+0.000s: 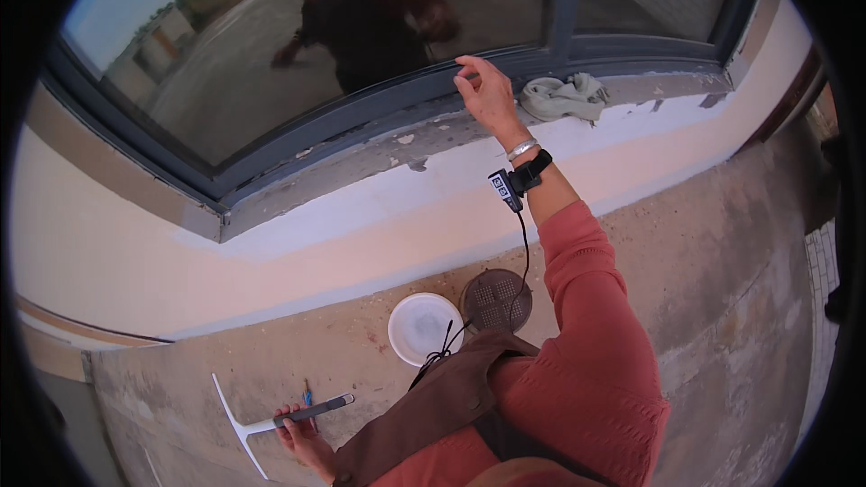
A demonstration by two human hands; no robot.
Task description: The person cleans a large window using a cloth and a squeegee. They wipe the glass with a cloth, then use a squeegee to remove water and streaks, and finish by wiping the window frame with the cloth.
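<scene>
My left hand [304, 436] grips the grey handle of a window squeegee [247, 427], low at the left. Its white T-shaped head points away to the left, above the concrete ground. My right hand [488, 98] is raised in front of the lower window frame, fingers curved and nothing seen in them. I cannot tell whether its fingertips touch the frame. Just right of that hand, a crumpled pale grey-green cloth [565, 96] lies on the window sill [379, 152]. Behind the hand, the dark window pane [237, 81] reflects a person and a yard.
On the ground by the wall stand a white basin [425, 328] and a brown round stool [497, 299] with a perforated top. A black cable [526, 243] hangs from the device on my right wrist. The sill's paint is flaking along its edge.
</scene>
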